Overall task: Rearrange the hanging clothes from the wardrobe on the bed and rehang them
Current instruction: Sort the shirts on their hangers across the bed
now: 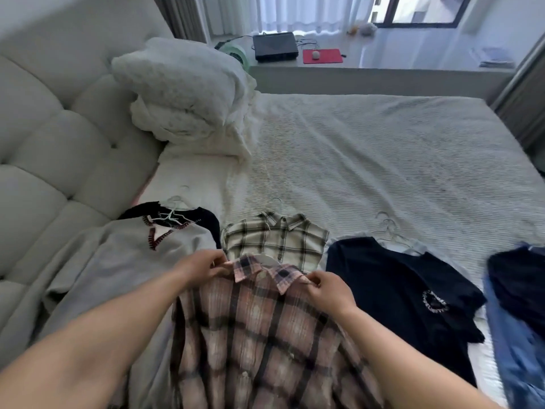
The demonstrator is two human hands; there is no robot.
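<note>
Sorting step, clothes laid out on the bed (383, 149). Left to right: grey sweater (124, 261) on hanger, left hand (203, 268) grip pinching the pink plaid shirt (259, 335) at its collar, right hand (330, 290) grip pinching the other collar side, black tee (398, 290) beside. Next, likely: square the shoulders on its hanger.

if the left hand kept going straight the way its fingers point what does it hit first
Probably the cream plaid shirt just beyond the pink plaid shirt whose collar the left hand pinches; depth is unclear.
</note>
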